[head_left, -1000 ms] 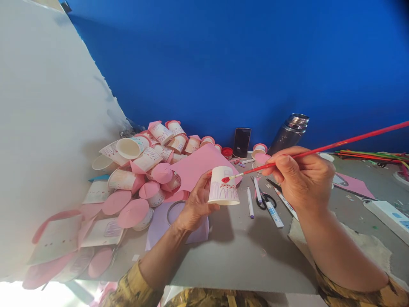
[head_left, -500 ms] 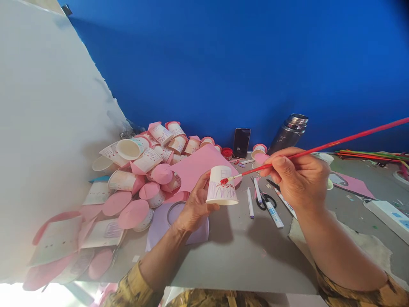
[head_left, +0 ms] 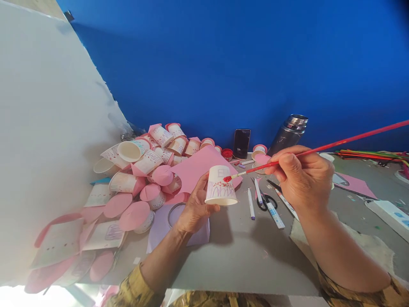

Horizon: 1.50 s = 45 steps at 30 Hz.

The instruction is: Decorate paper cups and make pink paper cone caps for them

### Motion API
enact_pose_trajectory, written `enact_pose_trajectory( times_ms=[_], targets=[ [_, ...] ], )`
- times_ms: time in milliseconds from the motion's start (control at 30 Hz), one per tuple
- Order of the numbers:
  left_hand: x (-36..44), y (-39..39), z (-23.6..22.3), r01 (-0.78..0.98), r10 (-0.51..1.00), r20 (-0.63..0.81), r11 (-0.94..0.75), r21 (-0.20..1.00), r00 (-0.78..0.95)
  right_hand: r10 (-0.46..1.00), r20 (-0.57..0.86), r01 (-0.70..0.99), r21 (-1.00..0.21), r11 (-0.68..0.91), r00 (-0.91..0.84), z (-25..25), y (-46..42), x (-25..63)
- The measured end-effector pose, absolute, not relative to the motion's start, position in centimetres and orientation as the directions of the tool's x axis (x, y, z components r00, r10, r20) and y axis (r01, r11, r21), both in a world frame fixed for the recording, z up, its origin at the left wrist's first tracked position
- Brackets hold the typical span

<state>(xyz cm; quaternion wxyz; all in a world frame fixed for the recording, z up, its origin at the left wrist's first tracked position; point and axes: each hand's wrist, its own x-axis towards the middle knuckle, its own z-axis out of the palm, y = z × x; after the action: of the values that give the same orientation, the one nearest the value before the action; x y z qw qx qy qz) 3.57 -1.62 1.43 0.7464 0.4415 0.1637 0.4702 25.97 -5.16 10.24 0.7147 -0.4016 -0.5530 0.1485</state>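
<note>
My left hand (head_left: 196, 207) grips a white paper cup (head_left: 220, 195) from its left side, fingers behind it and thumb near the rim. The cup is held upside down above the table, its wide rim at the bottom. Purple scribbled lines and a row of red dots mark its wall. My right hand (head_left: 303, 177) pinches a long red paintbrush (head_left: 335, 143) like a pen. Its bristles carry red paint and are at the cup's wall above the red dots; whether they touch I cannot tell. The brush's far end runs out of view at the right.
Decorated cups with pink paper tops (head_left: 161, 175) are heaped at left, beside a pink sheet (head_left: 198, 164) and a purple sheet (head_left: 159, 226). Markers (head_left: 251, 204), scissors (head_left: 271, 200), a phone (head_left: 242, 143), a red paint pot (head_left: 227, 153), a flask (head_left: 289, 133) and a power strip (head_left: 388, 215) lie around.
The brush tip dipped to the row of red dots, then rose slightly off it, with my right hand shifting left and back right. The cup has turned and shifted a little left.
</note>
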Motion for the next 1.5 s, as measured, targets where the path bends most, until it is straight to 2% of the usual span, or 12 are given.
enact_pose_trajectory(
  times_ms=[333,567,833,1000,1133,1200,1367,1500],
  targets=[
    [3.6,-1.6,1.4,-0.544,0.855,0.155,0.166,0.822,0.494,0.663,0.670,0.234,-0.740,0.630,0.333,10.3,-4.9,25.7],
    [3.6,-1.8,1.5,-0.539,0.854,0.124,0.201,0.818,0.506,0.616,0.696,0.213,-0.708,0.673,0.368,10.5,-5.0,26.4],
    [2.9,-1.3,0.6,-0.622,0.786,0.122,0.373,0.688,0.607,0.599,0.692,0.229,-0.710,0.666,0.403,10.8,-4.4,27.2],
    [2.5,-0.8,-0.1,-0.649,0.720,0.130,0.514,0.561,0.682,0.686,0.628,0.350,-0.777,0.523,0.367,11.7,-1.1,28.6],
    [2.5,-0.3,-0.3,-0.649,0.706,0.117,0.555,0.520,0.698,0.742,0.592,0.464,-0.778,0.424,0.314,13.2,3.0,29.4],
    [2.3,-0.1,-0.4,-0.668,0.722,0.113,0.554,0.496,0.683,0.741,0.597,0.436,-0.780,0.449,0.307,13.8,3.9,29.1],
    [1.8,0.2,-0.6,-0.714,0.780,0.105,0.498,0.492,0.616,0.720,0.620,0.139,-0.780,0.611,0.313,14.2,1.0,26.2],
    [1.6,0.0,-0.5,-0.700,0.791,0.094,0.472,0.536,0.605,0.675,0.652,0.117,-0.743,0.659,0.345,14.0,-2.3,23.9]
  ],
)
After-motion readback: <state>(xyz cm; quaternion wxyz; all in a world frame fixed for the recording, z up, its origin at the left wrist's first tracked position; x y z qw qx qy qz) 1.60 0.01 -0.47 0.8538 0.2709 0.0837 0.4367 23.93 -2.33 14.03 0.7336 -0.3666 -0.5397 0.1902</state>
